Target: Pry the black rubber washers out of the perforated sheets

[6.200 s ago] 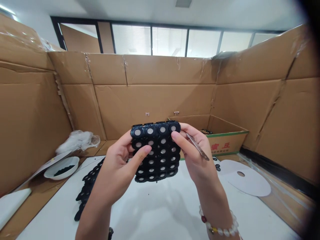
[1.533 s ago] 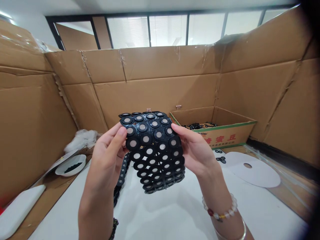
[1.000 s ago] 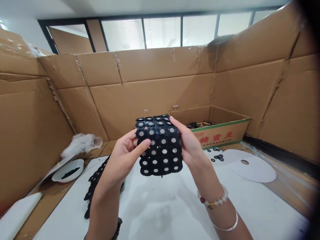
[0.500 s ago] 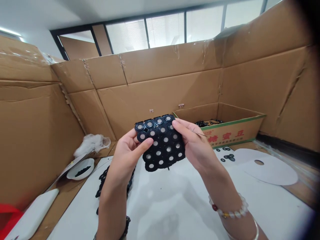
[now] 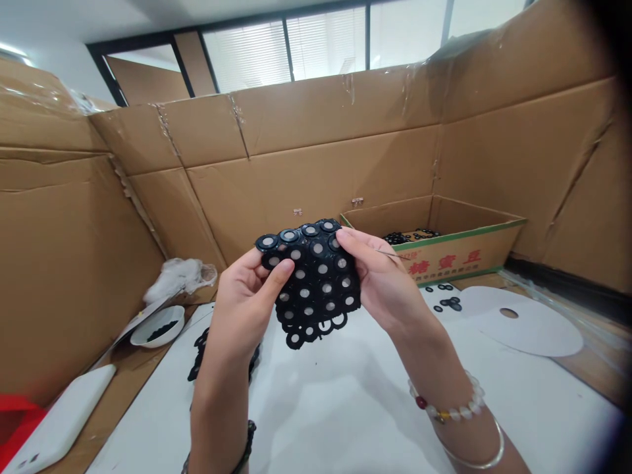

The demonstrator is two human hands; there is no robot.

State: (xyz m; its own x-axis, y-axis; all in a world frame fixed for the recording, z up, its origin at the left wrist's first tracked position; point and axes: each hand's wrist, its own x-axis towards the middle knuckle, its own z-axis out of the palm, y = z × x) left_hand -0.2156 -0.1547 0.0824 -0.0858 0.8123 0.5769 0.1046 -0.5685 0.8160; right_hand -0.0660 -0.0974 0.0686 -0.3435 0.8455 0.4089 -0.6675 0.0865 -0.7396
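Counted, my own two: left grip (image 5: pixel 241 299) and right grip (image 5: pixel 390 280); one held sheet of black rings (image 5: pixel 312 281); one thin tool (image 5: pixel 394 254); one bowl (image 5: pixel 171 314); one box (image 5: pixel 471 255); one holed white disc (image 5: pixel 538 322); two small pink marks (image 5: pixel 297 212); two bracelets (image 5: pixel 467 413); one bangle (image 5: pixel 502 446).

The only view looks out from head height, forward and down, with left hand (image 5: pixel 241 293) and right hand (image 5: pixel 388 283) close by near its middle, desk (image 5: pixel 345 408) at six o'clock, windows (image 5: pixel 326 45) far off at twelve.
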